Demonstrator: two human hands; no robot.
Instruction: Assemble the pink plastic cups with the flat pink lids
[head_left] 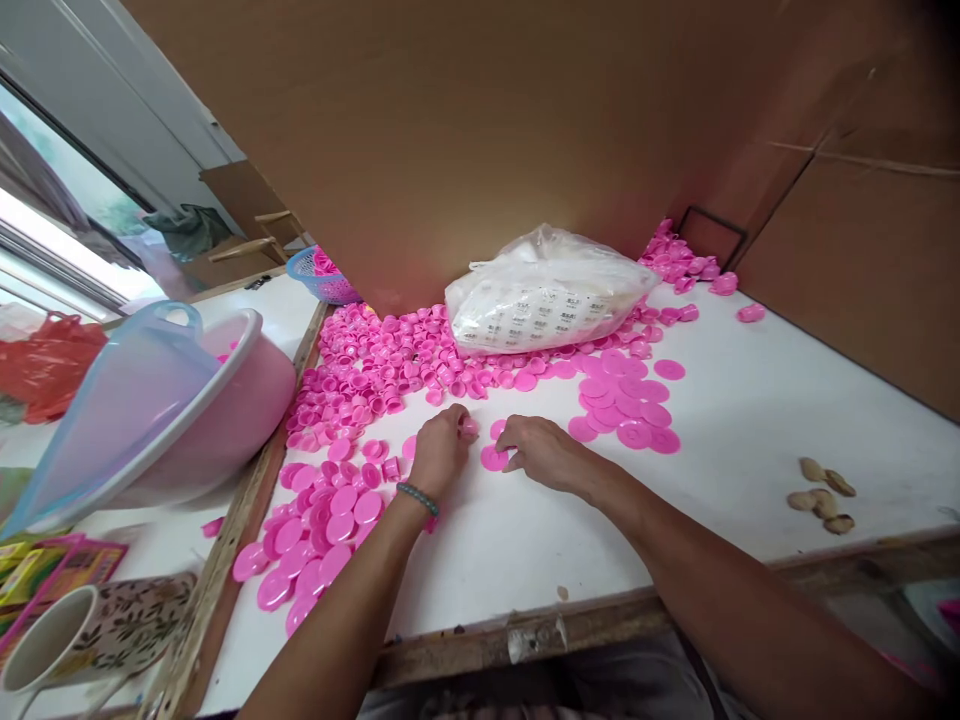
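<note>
The left hand (441, 455) pinches a pink cup (469, 428); the right hand (541, 450), fingers narrowly parted, reaches a disc (492, 459). Lower-left pieces (341, 527) seem done; many upper-centre cups (411, 345) remain.

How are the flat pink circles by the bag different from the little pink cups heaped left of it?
The circles are flat; the cups are hollow. The circles look wider than the cups. The circles overlap in a loose patch, while the cups pile up at different tilts. Both are bright pink.
</note>
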